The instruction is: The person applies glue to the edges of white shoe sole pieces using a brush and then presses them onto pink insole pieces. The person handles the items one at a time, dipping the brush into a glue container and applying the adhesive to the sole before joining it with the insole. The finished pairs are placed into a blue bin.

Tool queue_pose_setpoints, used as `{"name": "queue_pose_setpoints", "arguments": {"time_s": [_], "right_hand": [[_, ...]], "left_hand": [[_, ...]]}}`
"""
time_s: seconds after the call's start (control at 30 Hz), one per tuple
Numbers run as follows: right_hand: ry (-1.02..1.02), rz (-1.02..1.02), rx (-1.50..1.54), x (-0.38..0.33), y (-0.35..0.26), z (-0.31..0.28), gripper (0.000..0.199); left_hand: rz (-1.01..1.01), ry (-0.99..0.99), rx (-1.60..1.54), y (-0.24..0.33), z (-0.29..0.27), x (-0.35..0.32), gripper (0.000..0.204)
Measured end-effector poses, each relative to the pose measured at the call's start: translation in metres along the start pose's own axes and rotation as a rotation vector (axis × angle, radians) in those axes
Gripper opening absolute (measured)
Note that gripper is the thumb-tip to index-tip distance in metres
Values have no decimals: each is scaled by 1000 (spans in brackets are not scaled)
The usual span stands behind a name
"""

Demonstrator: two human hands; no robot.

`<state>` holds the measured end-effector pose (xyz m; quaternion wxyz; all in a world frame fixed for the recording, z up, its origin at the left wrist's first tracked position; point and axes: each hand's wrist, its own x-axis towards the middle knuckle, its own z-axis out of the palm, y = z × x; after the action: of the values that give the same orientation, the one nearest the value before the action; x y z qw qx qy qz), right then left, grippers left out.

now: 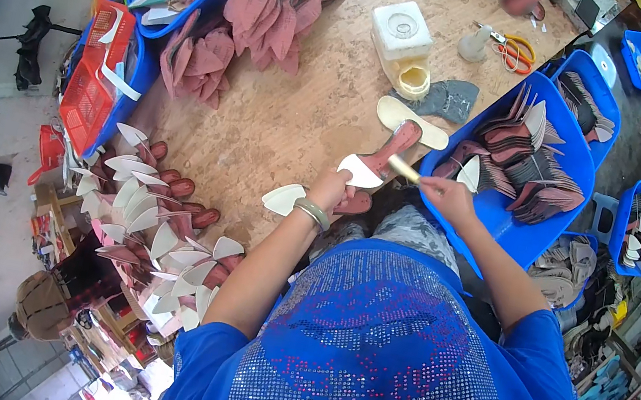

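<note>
My left hand (329,188) pinches a dark red shoe insole (396,143) near its white, pointed front part (360,173), tilted above the table's near edge. My right hand (449,199) grips a small brush (404,169) with a pale tip, slightly blurred. The brush end is close to the insole's right side; whether they touch I cannot tell. Beneath my left hand lies another red insole (356,203), partly hidden, beside a white pointed piece (283,199). Just beyond, a cream insole (413,124) rests on the table by a dark grey piece (446,100).
A white pot with a yellowish opening (413,79), a squeeze bottle (475,45) and orange-handled scissors (517,55) stand farther back. Right, a blue bin (496,224) holds stacked insoles. Red pieces (276,12) pile up far left; white-tipped insoles (140,202) line the left edge.
</note>
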<state>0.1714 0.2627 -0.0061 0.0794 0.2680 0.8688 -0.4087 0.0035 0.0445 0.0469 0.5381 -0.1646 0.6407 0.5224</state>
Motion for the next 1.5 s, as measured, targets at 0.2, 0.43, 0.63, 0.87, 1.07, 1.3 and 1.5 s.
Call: {"name": "queue_pose_setpoints", "arguments": {"time_s": [0.2,0.43,0.63,0.87,1.07,1.3,1.5], "right_hand": [[75,51,412,32,-9,-19,22],[89,-89,-4,2,-6,-2,23],[-324,286,596,2,-44,-5,22],[34,-127,57,22,-71,14,22],[-123,64,621,37,-78,17,23],[109,-237,-120,42,-71,3,20],[50,-227,-59,38,-74,14,20]], "left_hand": [[34,30,174,-4,2,0,18],[23,36,63,-5,3,2,16],[73,53,150,-7,4,4,18],[91,54,186,-3,9,6,20],[122,63,144,-7,0,13,18],[108,45,157,-13,-3,19,17],[118,55,188,-13,0,19,18]]}}
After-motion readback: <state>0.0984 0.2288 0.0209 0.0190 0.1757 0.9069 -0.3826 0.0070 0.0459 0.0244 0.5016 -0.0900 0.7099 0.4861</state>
